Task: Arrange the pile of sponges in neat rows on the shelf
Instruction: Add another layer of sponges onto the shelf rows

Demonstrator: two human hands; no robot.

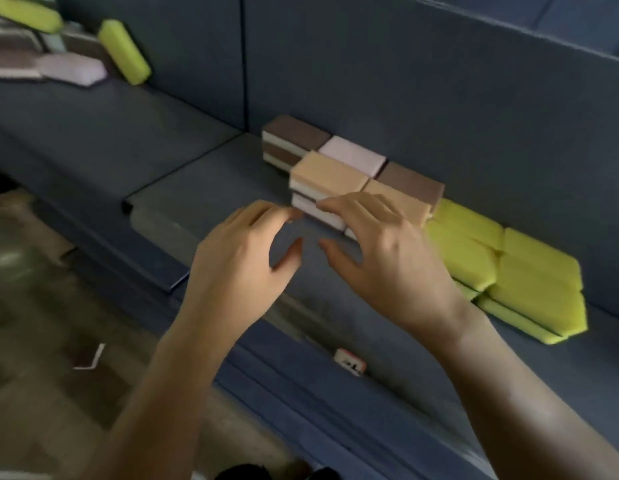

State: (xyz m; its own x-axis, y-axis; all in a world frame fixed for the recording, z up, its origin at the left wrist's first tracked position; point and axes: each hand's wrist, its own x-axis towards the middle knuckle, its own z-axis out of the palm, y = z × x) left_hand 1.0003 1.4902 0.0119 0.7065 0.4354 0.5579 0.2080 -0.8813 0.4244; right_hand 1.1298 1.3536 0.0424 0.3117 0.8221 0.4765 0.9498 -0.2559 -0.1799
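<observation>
**Yellow and brown rows laid, loose pile left to shelve**

Soft rectangular yellow-green sponges [529,271] are seen stacked in tidy rows against the back of the blue-grey metal shelf [197,188], with brown, tan and lilac sponge stacks [328,171] set just beside them. A jumbled pile of lime, lilac and brown sponges [76,53] is left at the far left, so the task is judged roughly half done. Nothing is held by either hand. The left hand [238,251] and right hand [387,251] are hung before the front stack with fingers [339,202] loosely curled and spread. Contact with the lowest pale sponge cannot be told through the blur.
</observation>
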